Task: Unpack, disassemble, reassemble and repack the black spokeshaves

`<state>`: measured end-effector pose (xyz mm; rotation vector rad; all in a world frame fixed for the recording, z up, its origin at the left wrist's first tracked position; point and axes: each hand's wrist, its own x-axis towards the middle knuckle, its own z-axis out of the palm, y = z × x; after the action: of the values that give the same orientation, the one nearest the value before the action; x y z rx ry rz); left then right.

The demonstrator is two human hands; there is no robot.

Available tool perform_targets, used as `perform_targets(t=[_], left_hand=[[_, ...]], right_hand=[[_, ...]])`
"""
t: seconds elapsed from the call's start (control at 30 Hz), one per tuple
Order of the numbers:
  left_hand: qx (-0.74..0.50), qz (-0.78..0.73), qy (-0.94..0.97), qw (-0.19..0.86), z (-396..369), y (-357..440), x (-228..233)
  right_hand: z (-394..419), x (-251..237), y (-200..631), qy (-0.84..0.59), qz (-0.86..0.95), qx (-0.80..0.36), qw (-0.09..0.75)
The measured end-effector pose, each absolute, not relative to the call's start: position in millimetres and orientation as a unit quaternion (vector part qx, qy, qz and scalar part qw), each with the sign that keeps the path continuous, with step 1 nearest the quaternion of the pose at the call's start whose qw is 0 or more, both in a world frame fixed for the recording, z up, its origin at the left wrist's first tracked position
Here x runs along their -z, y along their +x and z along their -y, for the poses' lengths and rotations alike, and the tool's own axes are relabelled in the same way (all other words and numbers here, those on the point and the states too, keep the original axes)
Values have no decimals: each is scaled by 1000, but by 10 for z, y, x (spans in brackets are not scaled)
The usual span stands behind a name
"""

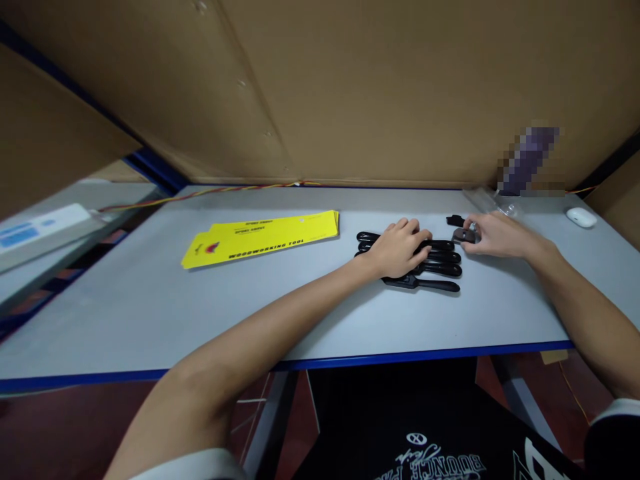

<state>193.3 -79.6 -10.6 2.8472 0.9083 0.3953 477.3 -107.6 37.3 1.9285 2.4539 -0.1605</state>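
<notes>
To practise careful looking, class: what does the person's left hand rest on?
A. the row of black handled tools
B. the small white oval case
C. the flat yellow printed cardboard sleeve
A: the left hand lies flat on the row of black handled tools on the grey table.

Grey worktable boxed in by cardboard panels

A pale grey tabletop with a blue front edge fills the middle of the frame; brown cardboard walls rise behind it and close in at upper left, with dark blue frame bars showing at their foot. A red-and-yellow twisted wire runs along the table's far edge. At left sits a second grey surface; reddish-brown floor shows lower left.
</notes>
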Motion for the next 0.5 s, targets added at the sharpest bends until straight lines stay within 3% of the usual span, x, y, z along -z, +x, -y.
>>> perform_targets(t=[0.5], left_hand=[[-136, -297, 943, 64, 783, 1930, 121]], right_hand=[[1166, -453, 4696, 614, -788, 35, 19]])
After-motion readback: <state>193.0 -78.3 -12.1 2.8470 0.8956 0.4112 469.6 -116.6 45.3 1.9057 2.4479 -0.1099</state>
